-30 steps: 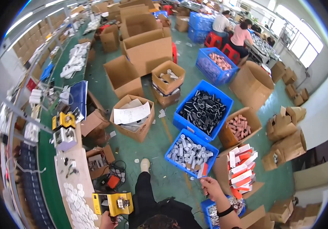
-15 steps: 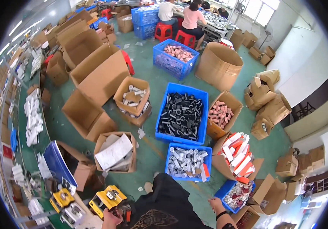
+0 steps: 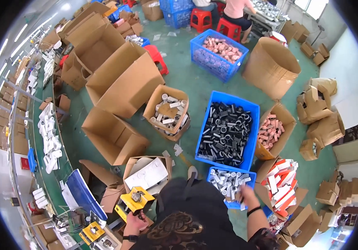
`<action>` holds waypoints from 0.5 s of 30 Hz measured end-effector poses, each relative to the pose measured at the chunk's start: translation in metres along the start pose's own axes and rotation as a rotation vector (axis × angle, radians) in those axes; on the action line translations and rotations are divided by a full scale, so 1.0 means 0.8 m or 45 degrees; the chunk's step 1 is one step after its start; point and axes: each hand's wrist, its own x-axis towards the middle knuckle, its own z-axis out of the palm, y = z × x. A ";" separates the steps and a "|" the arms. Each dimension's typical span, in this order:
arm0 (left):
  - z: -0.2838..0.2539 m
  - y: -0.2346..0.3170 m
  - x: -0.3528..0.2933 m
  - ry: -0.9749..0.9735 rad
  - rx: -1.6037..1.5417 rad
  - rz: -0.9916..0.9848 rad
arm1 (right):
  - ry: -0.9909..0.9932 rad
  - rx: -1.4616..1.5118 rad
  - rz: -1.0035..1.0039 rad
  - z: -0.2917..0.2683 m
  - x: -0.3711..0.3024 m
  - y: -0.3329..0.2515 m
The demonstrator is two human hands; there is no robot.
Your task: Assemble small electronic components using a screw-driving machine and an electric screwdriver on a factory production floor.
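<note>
My left hand (image 3: 135,223) is closed at the near edge of a yellow metal device (image 3: 135,203), its fingers curled around a dark part there. A small silvery piece (image 3: 137,196) sits on top of the device. On my right, my right hand (image 3: 247,196) reaches over the near edge of a small blue bin (image 3: 227,204) filled with pale grey plastic fittings (image 3: 224,179). Its fingers are blurred among the fittings, so whether they grip one cannot be made out.
Beyond stands a larger blue bin (image 3: 255,125) of black fittings. Cartons of pink parts (image 3: 289,127) and red-white boxes (image 3: 285,183) flank it. Left are open cartons (image 3: 114,137), a green-topped bench (image 3: 47,183) and another yellow device (image 3: 90,232). Two people sit on red stools (image 3: 199,18) farther off.
My right hand has moved forward and inward, from beside the small blue bin to over its fittings. My left hand and the yellow device sit farther forward. The whole view has turned.
</note>
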 end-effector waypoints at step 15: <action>0.223 0.173 0.030 0.072 0.206 0.003 | -0.675 1.056 -0.127 0.216 -0.028 -0.430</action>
